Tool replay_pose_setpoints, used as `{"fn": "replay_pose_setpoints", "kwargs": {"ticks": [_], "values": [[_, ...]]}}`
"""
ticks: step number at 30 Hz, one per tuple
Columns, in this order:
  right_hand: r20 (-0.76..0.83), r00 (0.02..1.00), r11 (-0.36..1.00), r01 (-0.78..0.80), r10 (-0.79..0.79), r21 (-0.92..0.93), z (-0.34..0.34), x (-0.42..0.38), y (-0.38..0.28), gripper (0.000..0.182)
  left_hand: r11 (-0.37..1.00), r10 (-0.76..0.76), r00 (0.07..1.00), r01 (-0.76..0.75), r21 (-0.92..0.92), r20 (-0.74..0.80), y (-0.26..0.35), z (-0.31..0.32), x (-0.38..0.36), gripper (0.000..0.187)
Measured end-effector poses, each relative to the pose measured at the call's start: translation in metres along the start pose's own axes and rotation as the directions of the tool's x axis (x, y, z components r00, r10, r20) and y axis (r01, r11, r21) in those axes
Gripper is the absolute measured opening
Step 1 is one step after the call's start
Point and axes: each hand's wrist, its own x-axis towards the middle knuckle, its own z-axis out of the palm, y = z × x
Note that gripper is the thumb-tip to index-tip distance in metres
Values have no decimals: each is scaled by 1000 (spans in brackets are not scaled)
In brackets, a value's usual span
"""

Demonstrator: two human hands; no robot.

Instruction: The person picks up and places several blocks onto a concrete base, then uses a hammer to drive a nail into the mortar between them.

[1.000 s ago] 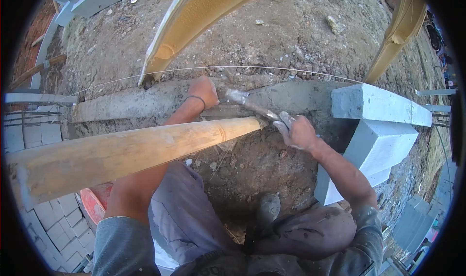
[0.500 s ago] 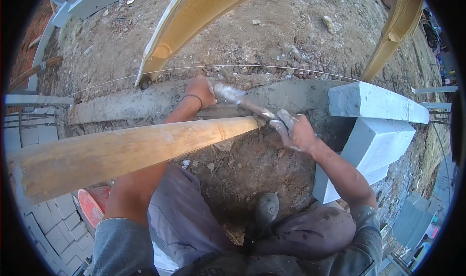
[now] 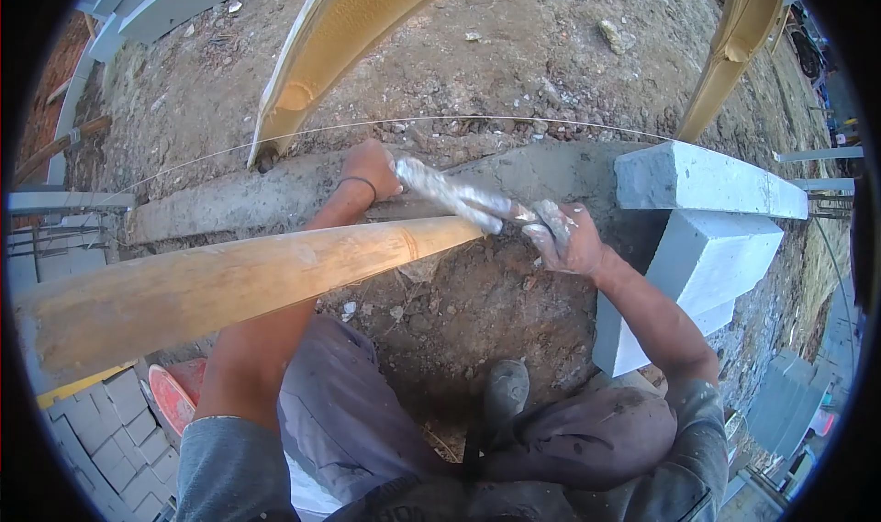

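Note:
Both hands are out over a grey mortar-covered footing [image 3: 275,196]. Between them stretches a long, shiny, whitish thing with crumpled-looking strips [image 3: 450,191], smeared by motion; its kind does not show. My left hand [image 3: 369,171], with a dark band at the wrist, is closed at its left end. My right hand [image 3: 571,239] is closed round its narrow brownish right end, and pale grey mortar seems to coat the fingers. A thick bamboo pole [image 3: 229,288] slants over my left forearm, its tip just below the whitish thing.
White blocks [image 3: 707,178] stand at the right end of the footing. A taut string [image 3: 440,118] runs along its far side. Bamboo poles [image 3: 294,95] rise beyond. A red bucket [image 3: 179,389] and grey pavers [image 3: 119,430] lie at lower left.
The whitish thing now shows two strips spread apart where one narrow length showed before. My right hand has turned slightly and shifted a little right. The left hand stays at nearly the same place.

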Motion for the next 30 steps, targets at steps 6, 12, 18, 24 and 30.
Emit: {"fn": "replay_pose_setpoints", "kwargs": {"ticks": [6, 12, 18, 24, 30], "values": [[386, 892, 967, -176, 236, -184, -3, 14, 9, 26, 996, -45, 999, 45, 73, -7, 7, -5, -2, 34], [107, 990, 996, -92, 91, 4, 0, 5, 5, 29, 999, -11, 1000, 10, 52, 24, 7, -9, -5, 34], [347, 902, 965, -229, 259, -124, -4, 11, 5, 25, 997, -69, 996, 66, 42, 60, 6, -9, -4, 35], [88, 970, 958, -240, 228, 155, -6, 16, -9, 31, 994, -45, 998, 39, 97, 52, 7, -10, -5, 39], [373, 845, 921, -378, 384, -92, -17, 13, -24, 43, 995, -63, 998, 63, 71, -8, 11, -6, -6, 34]]}}
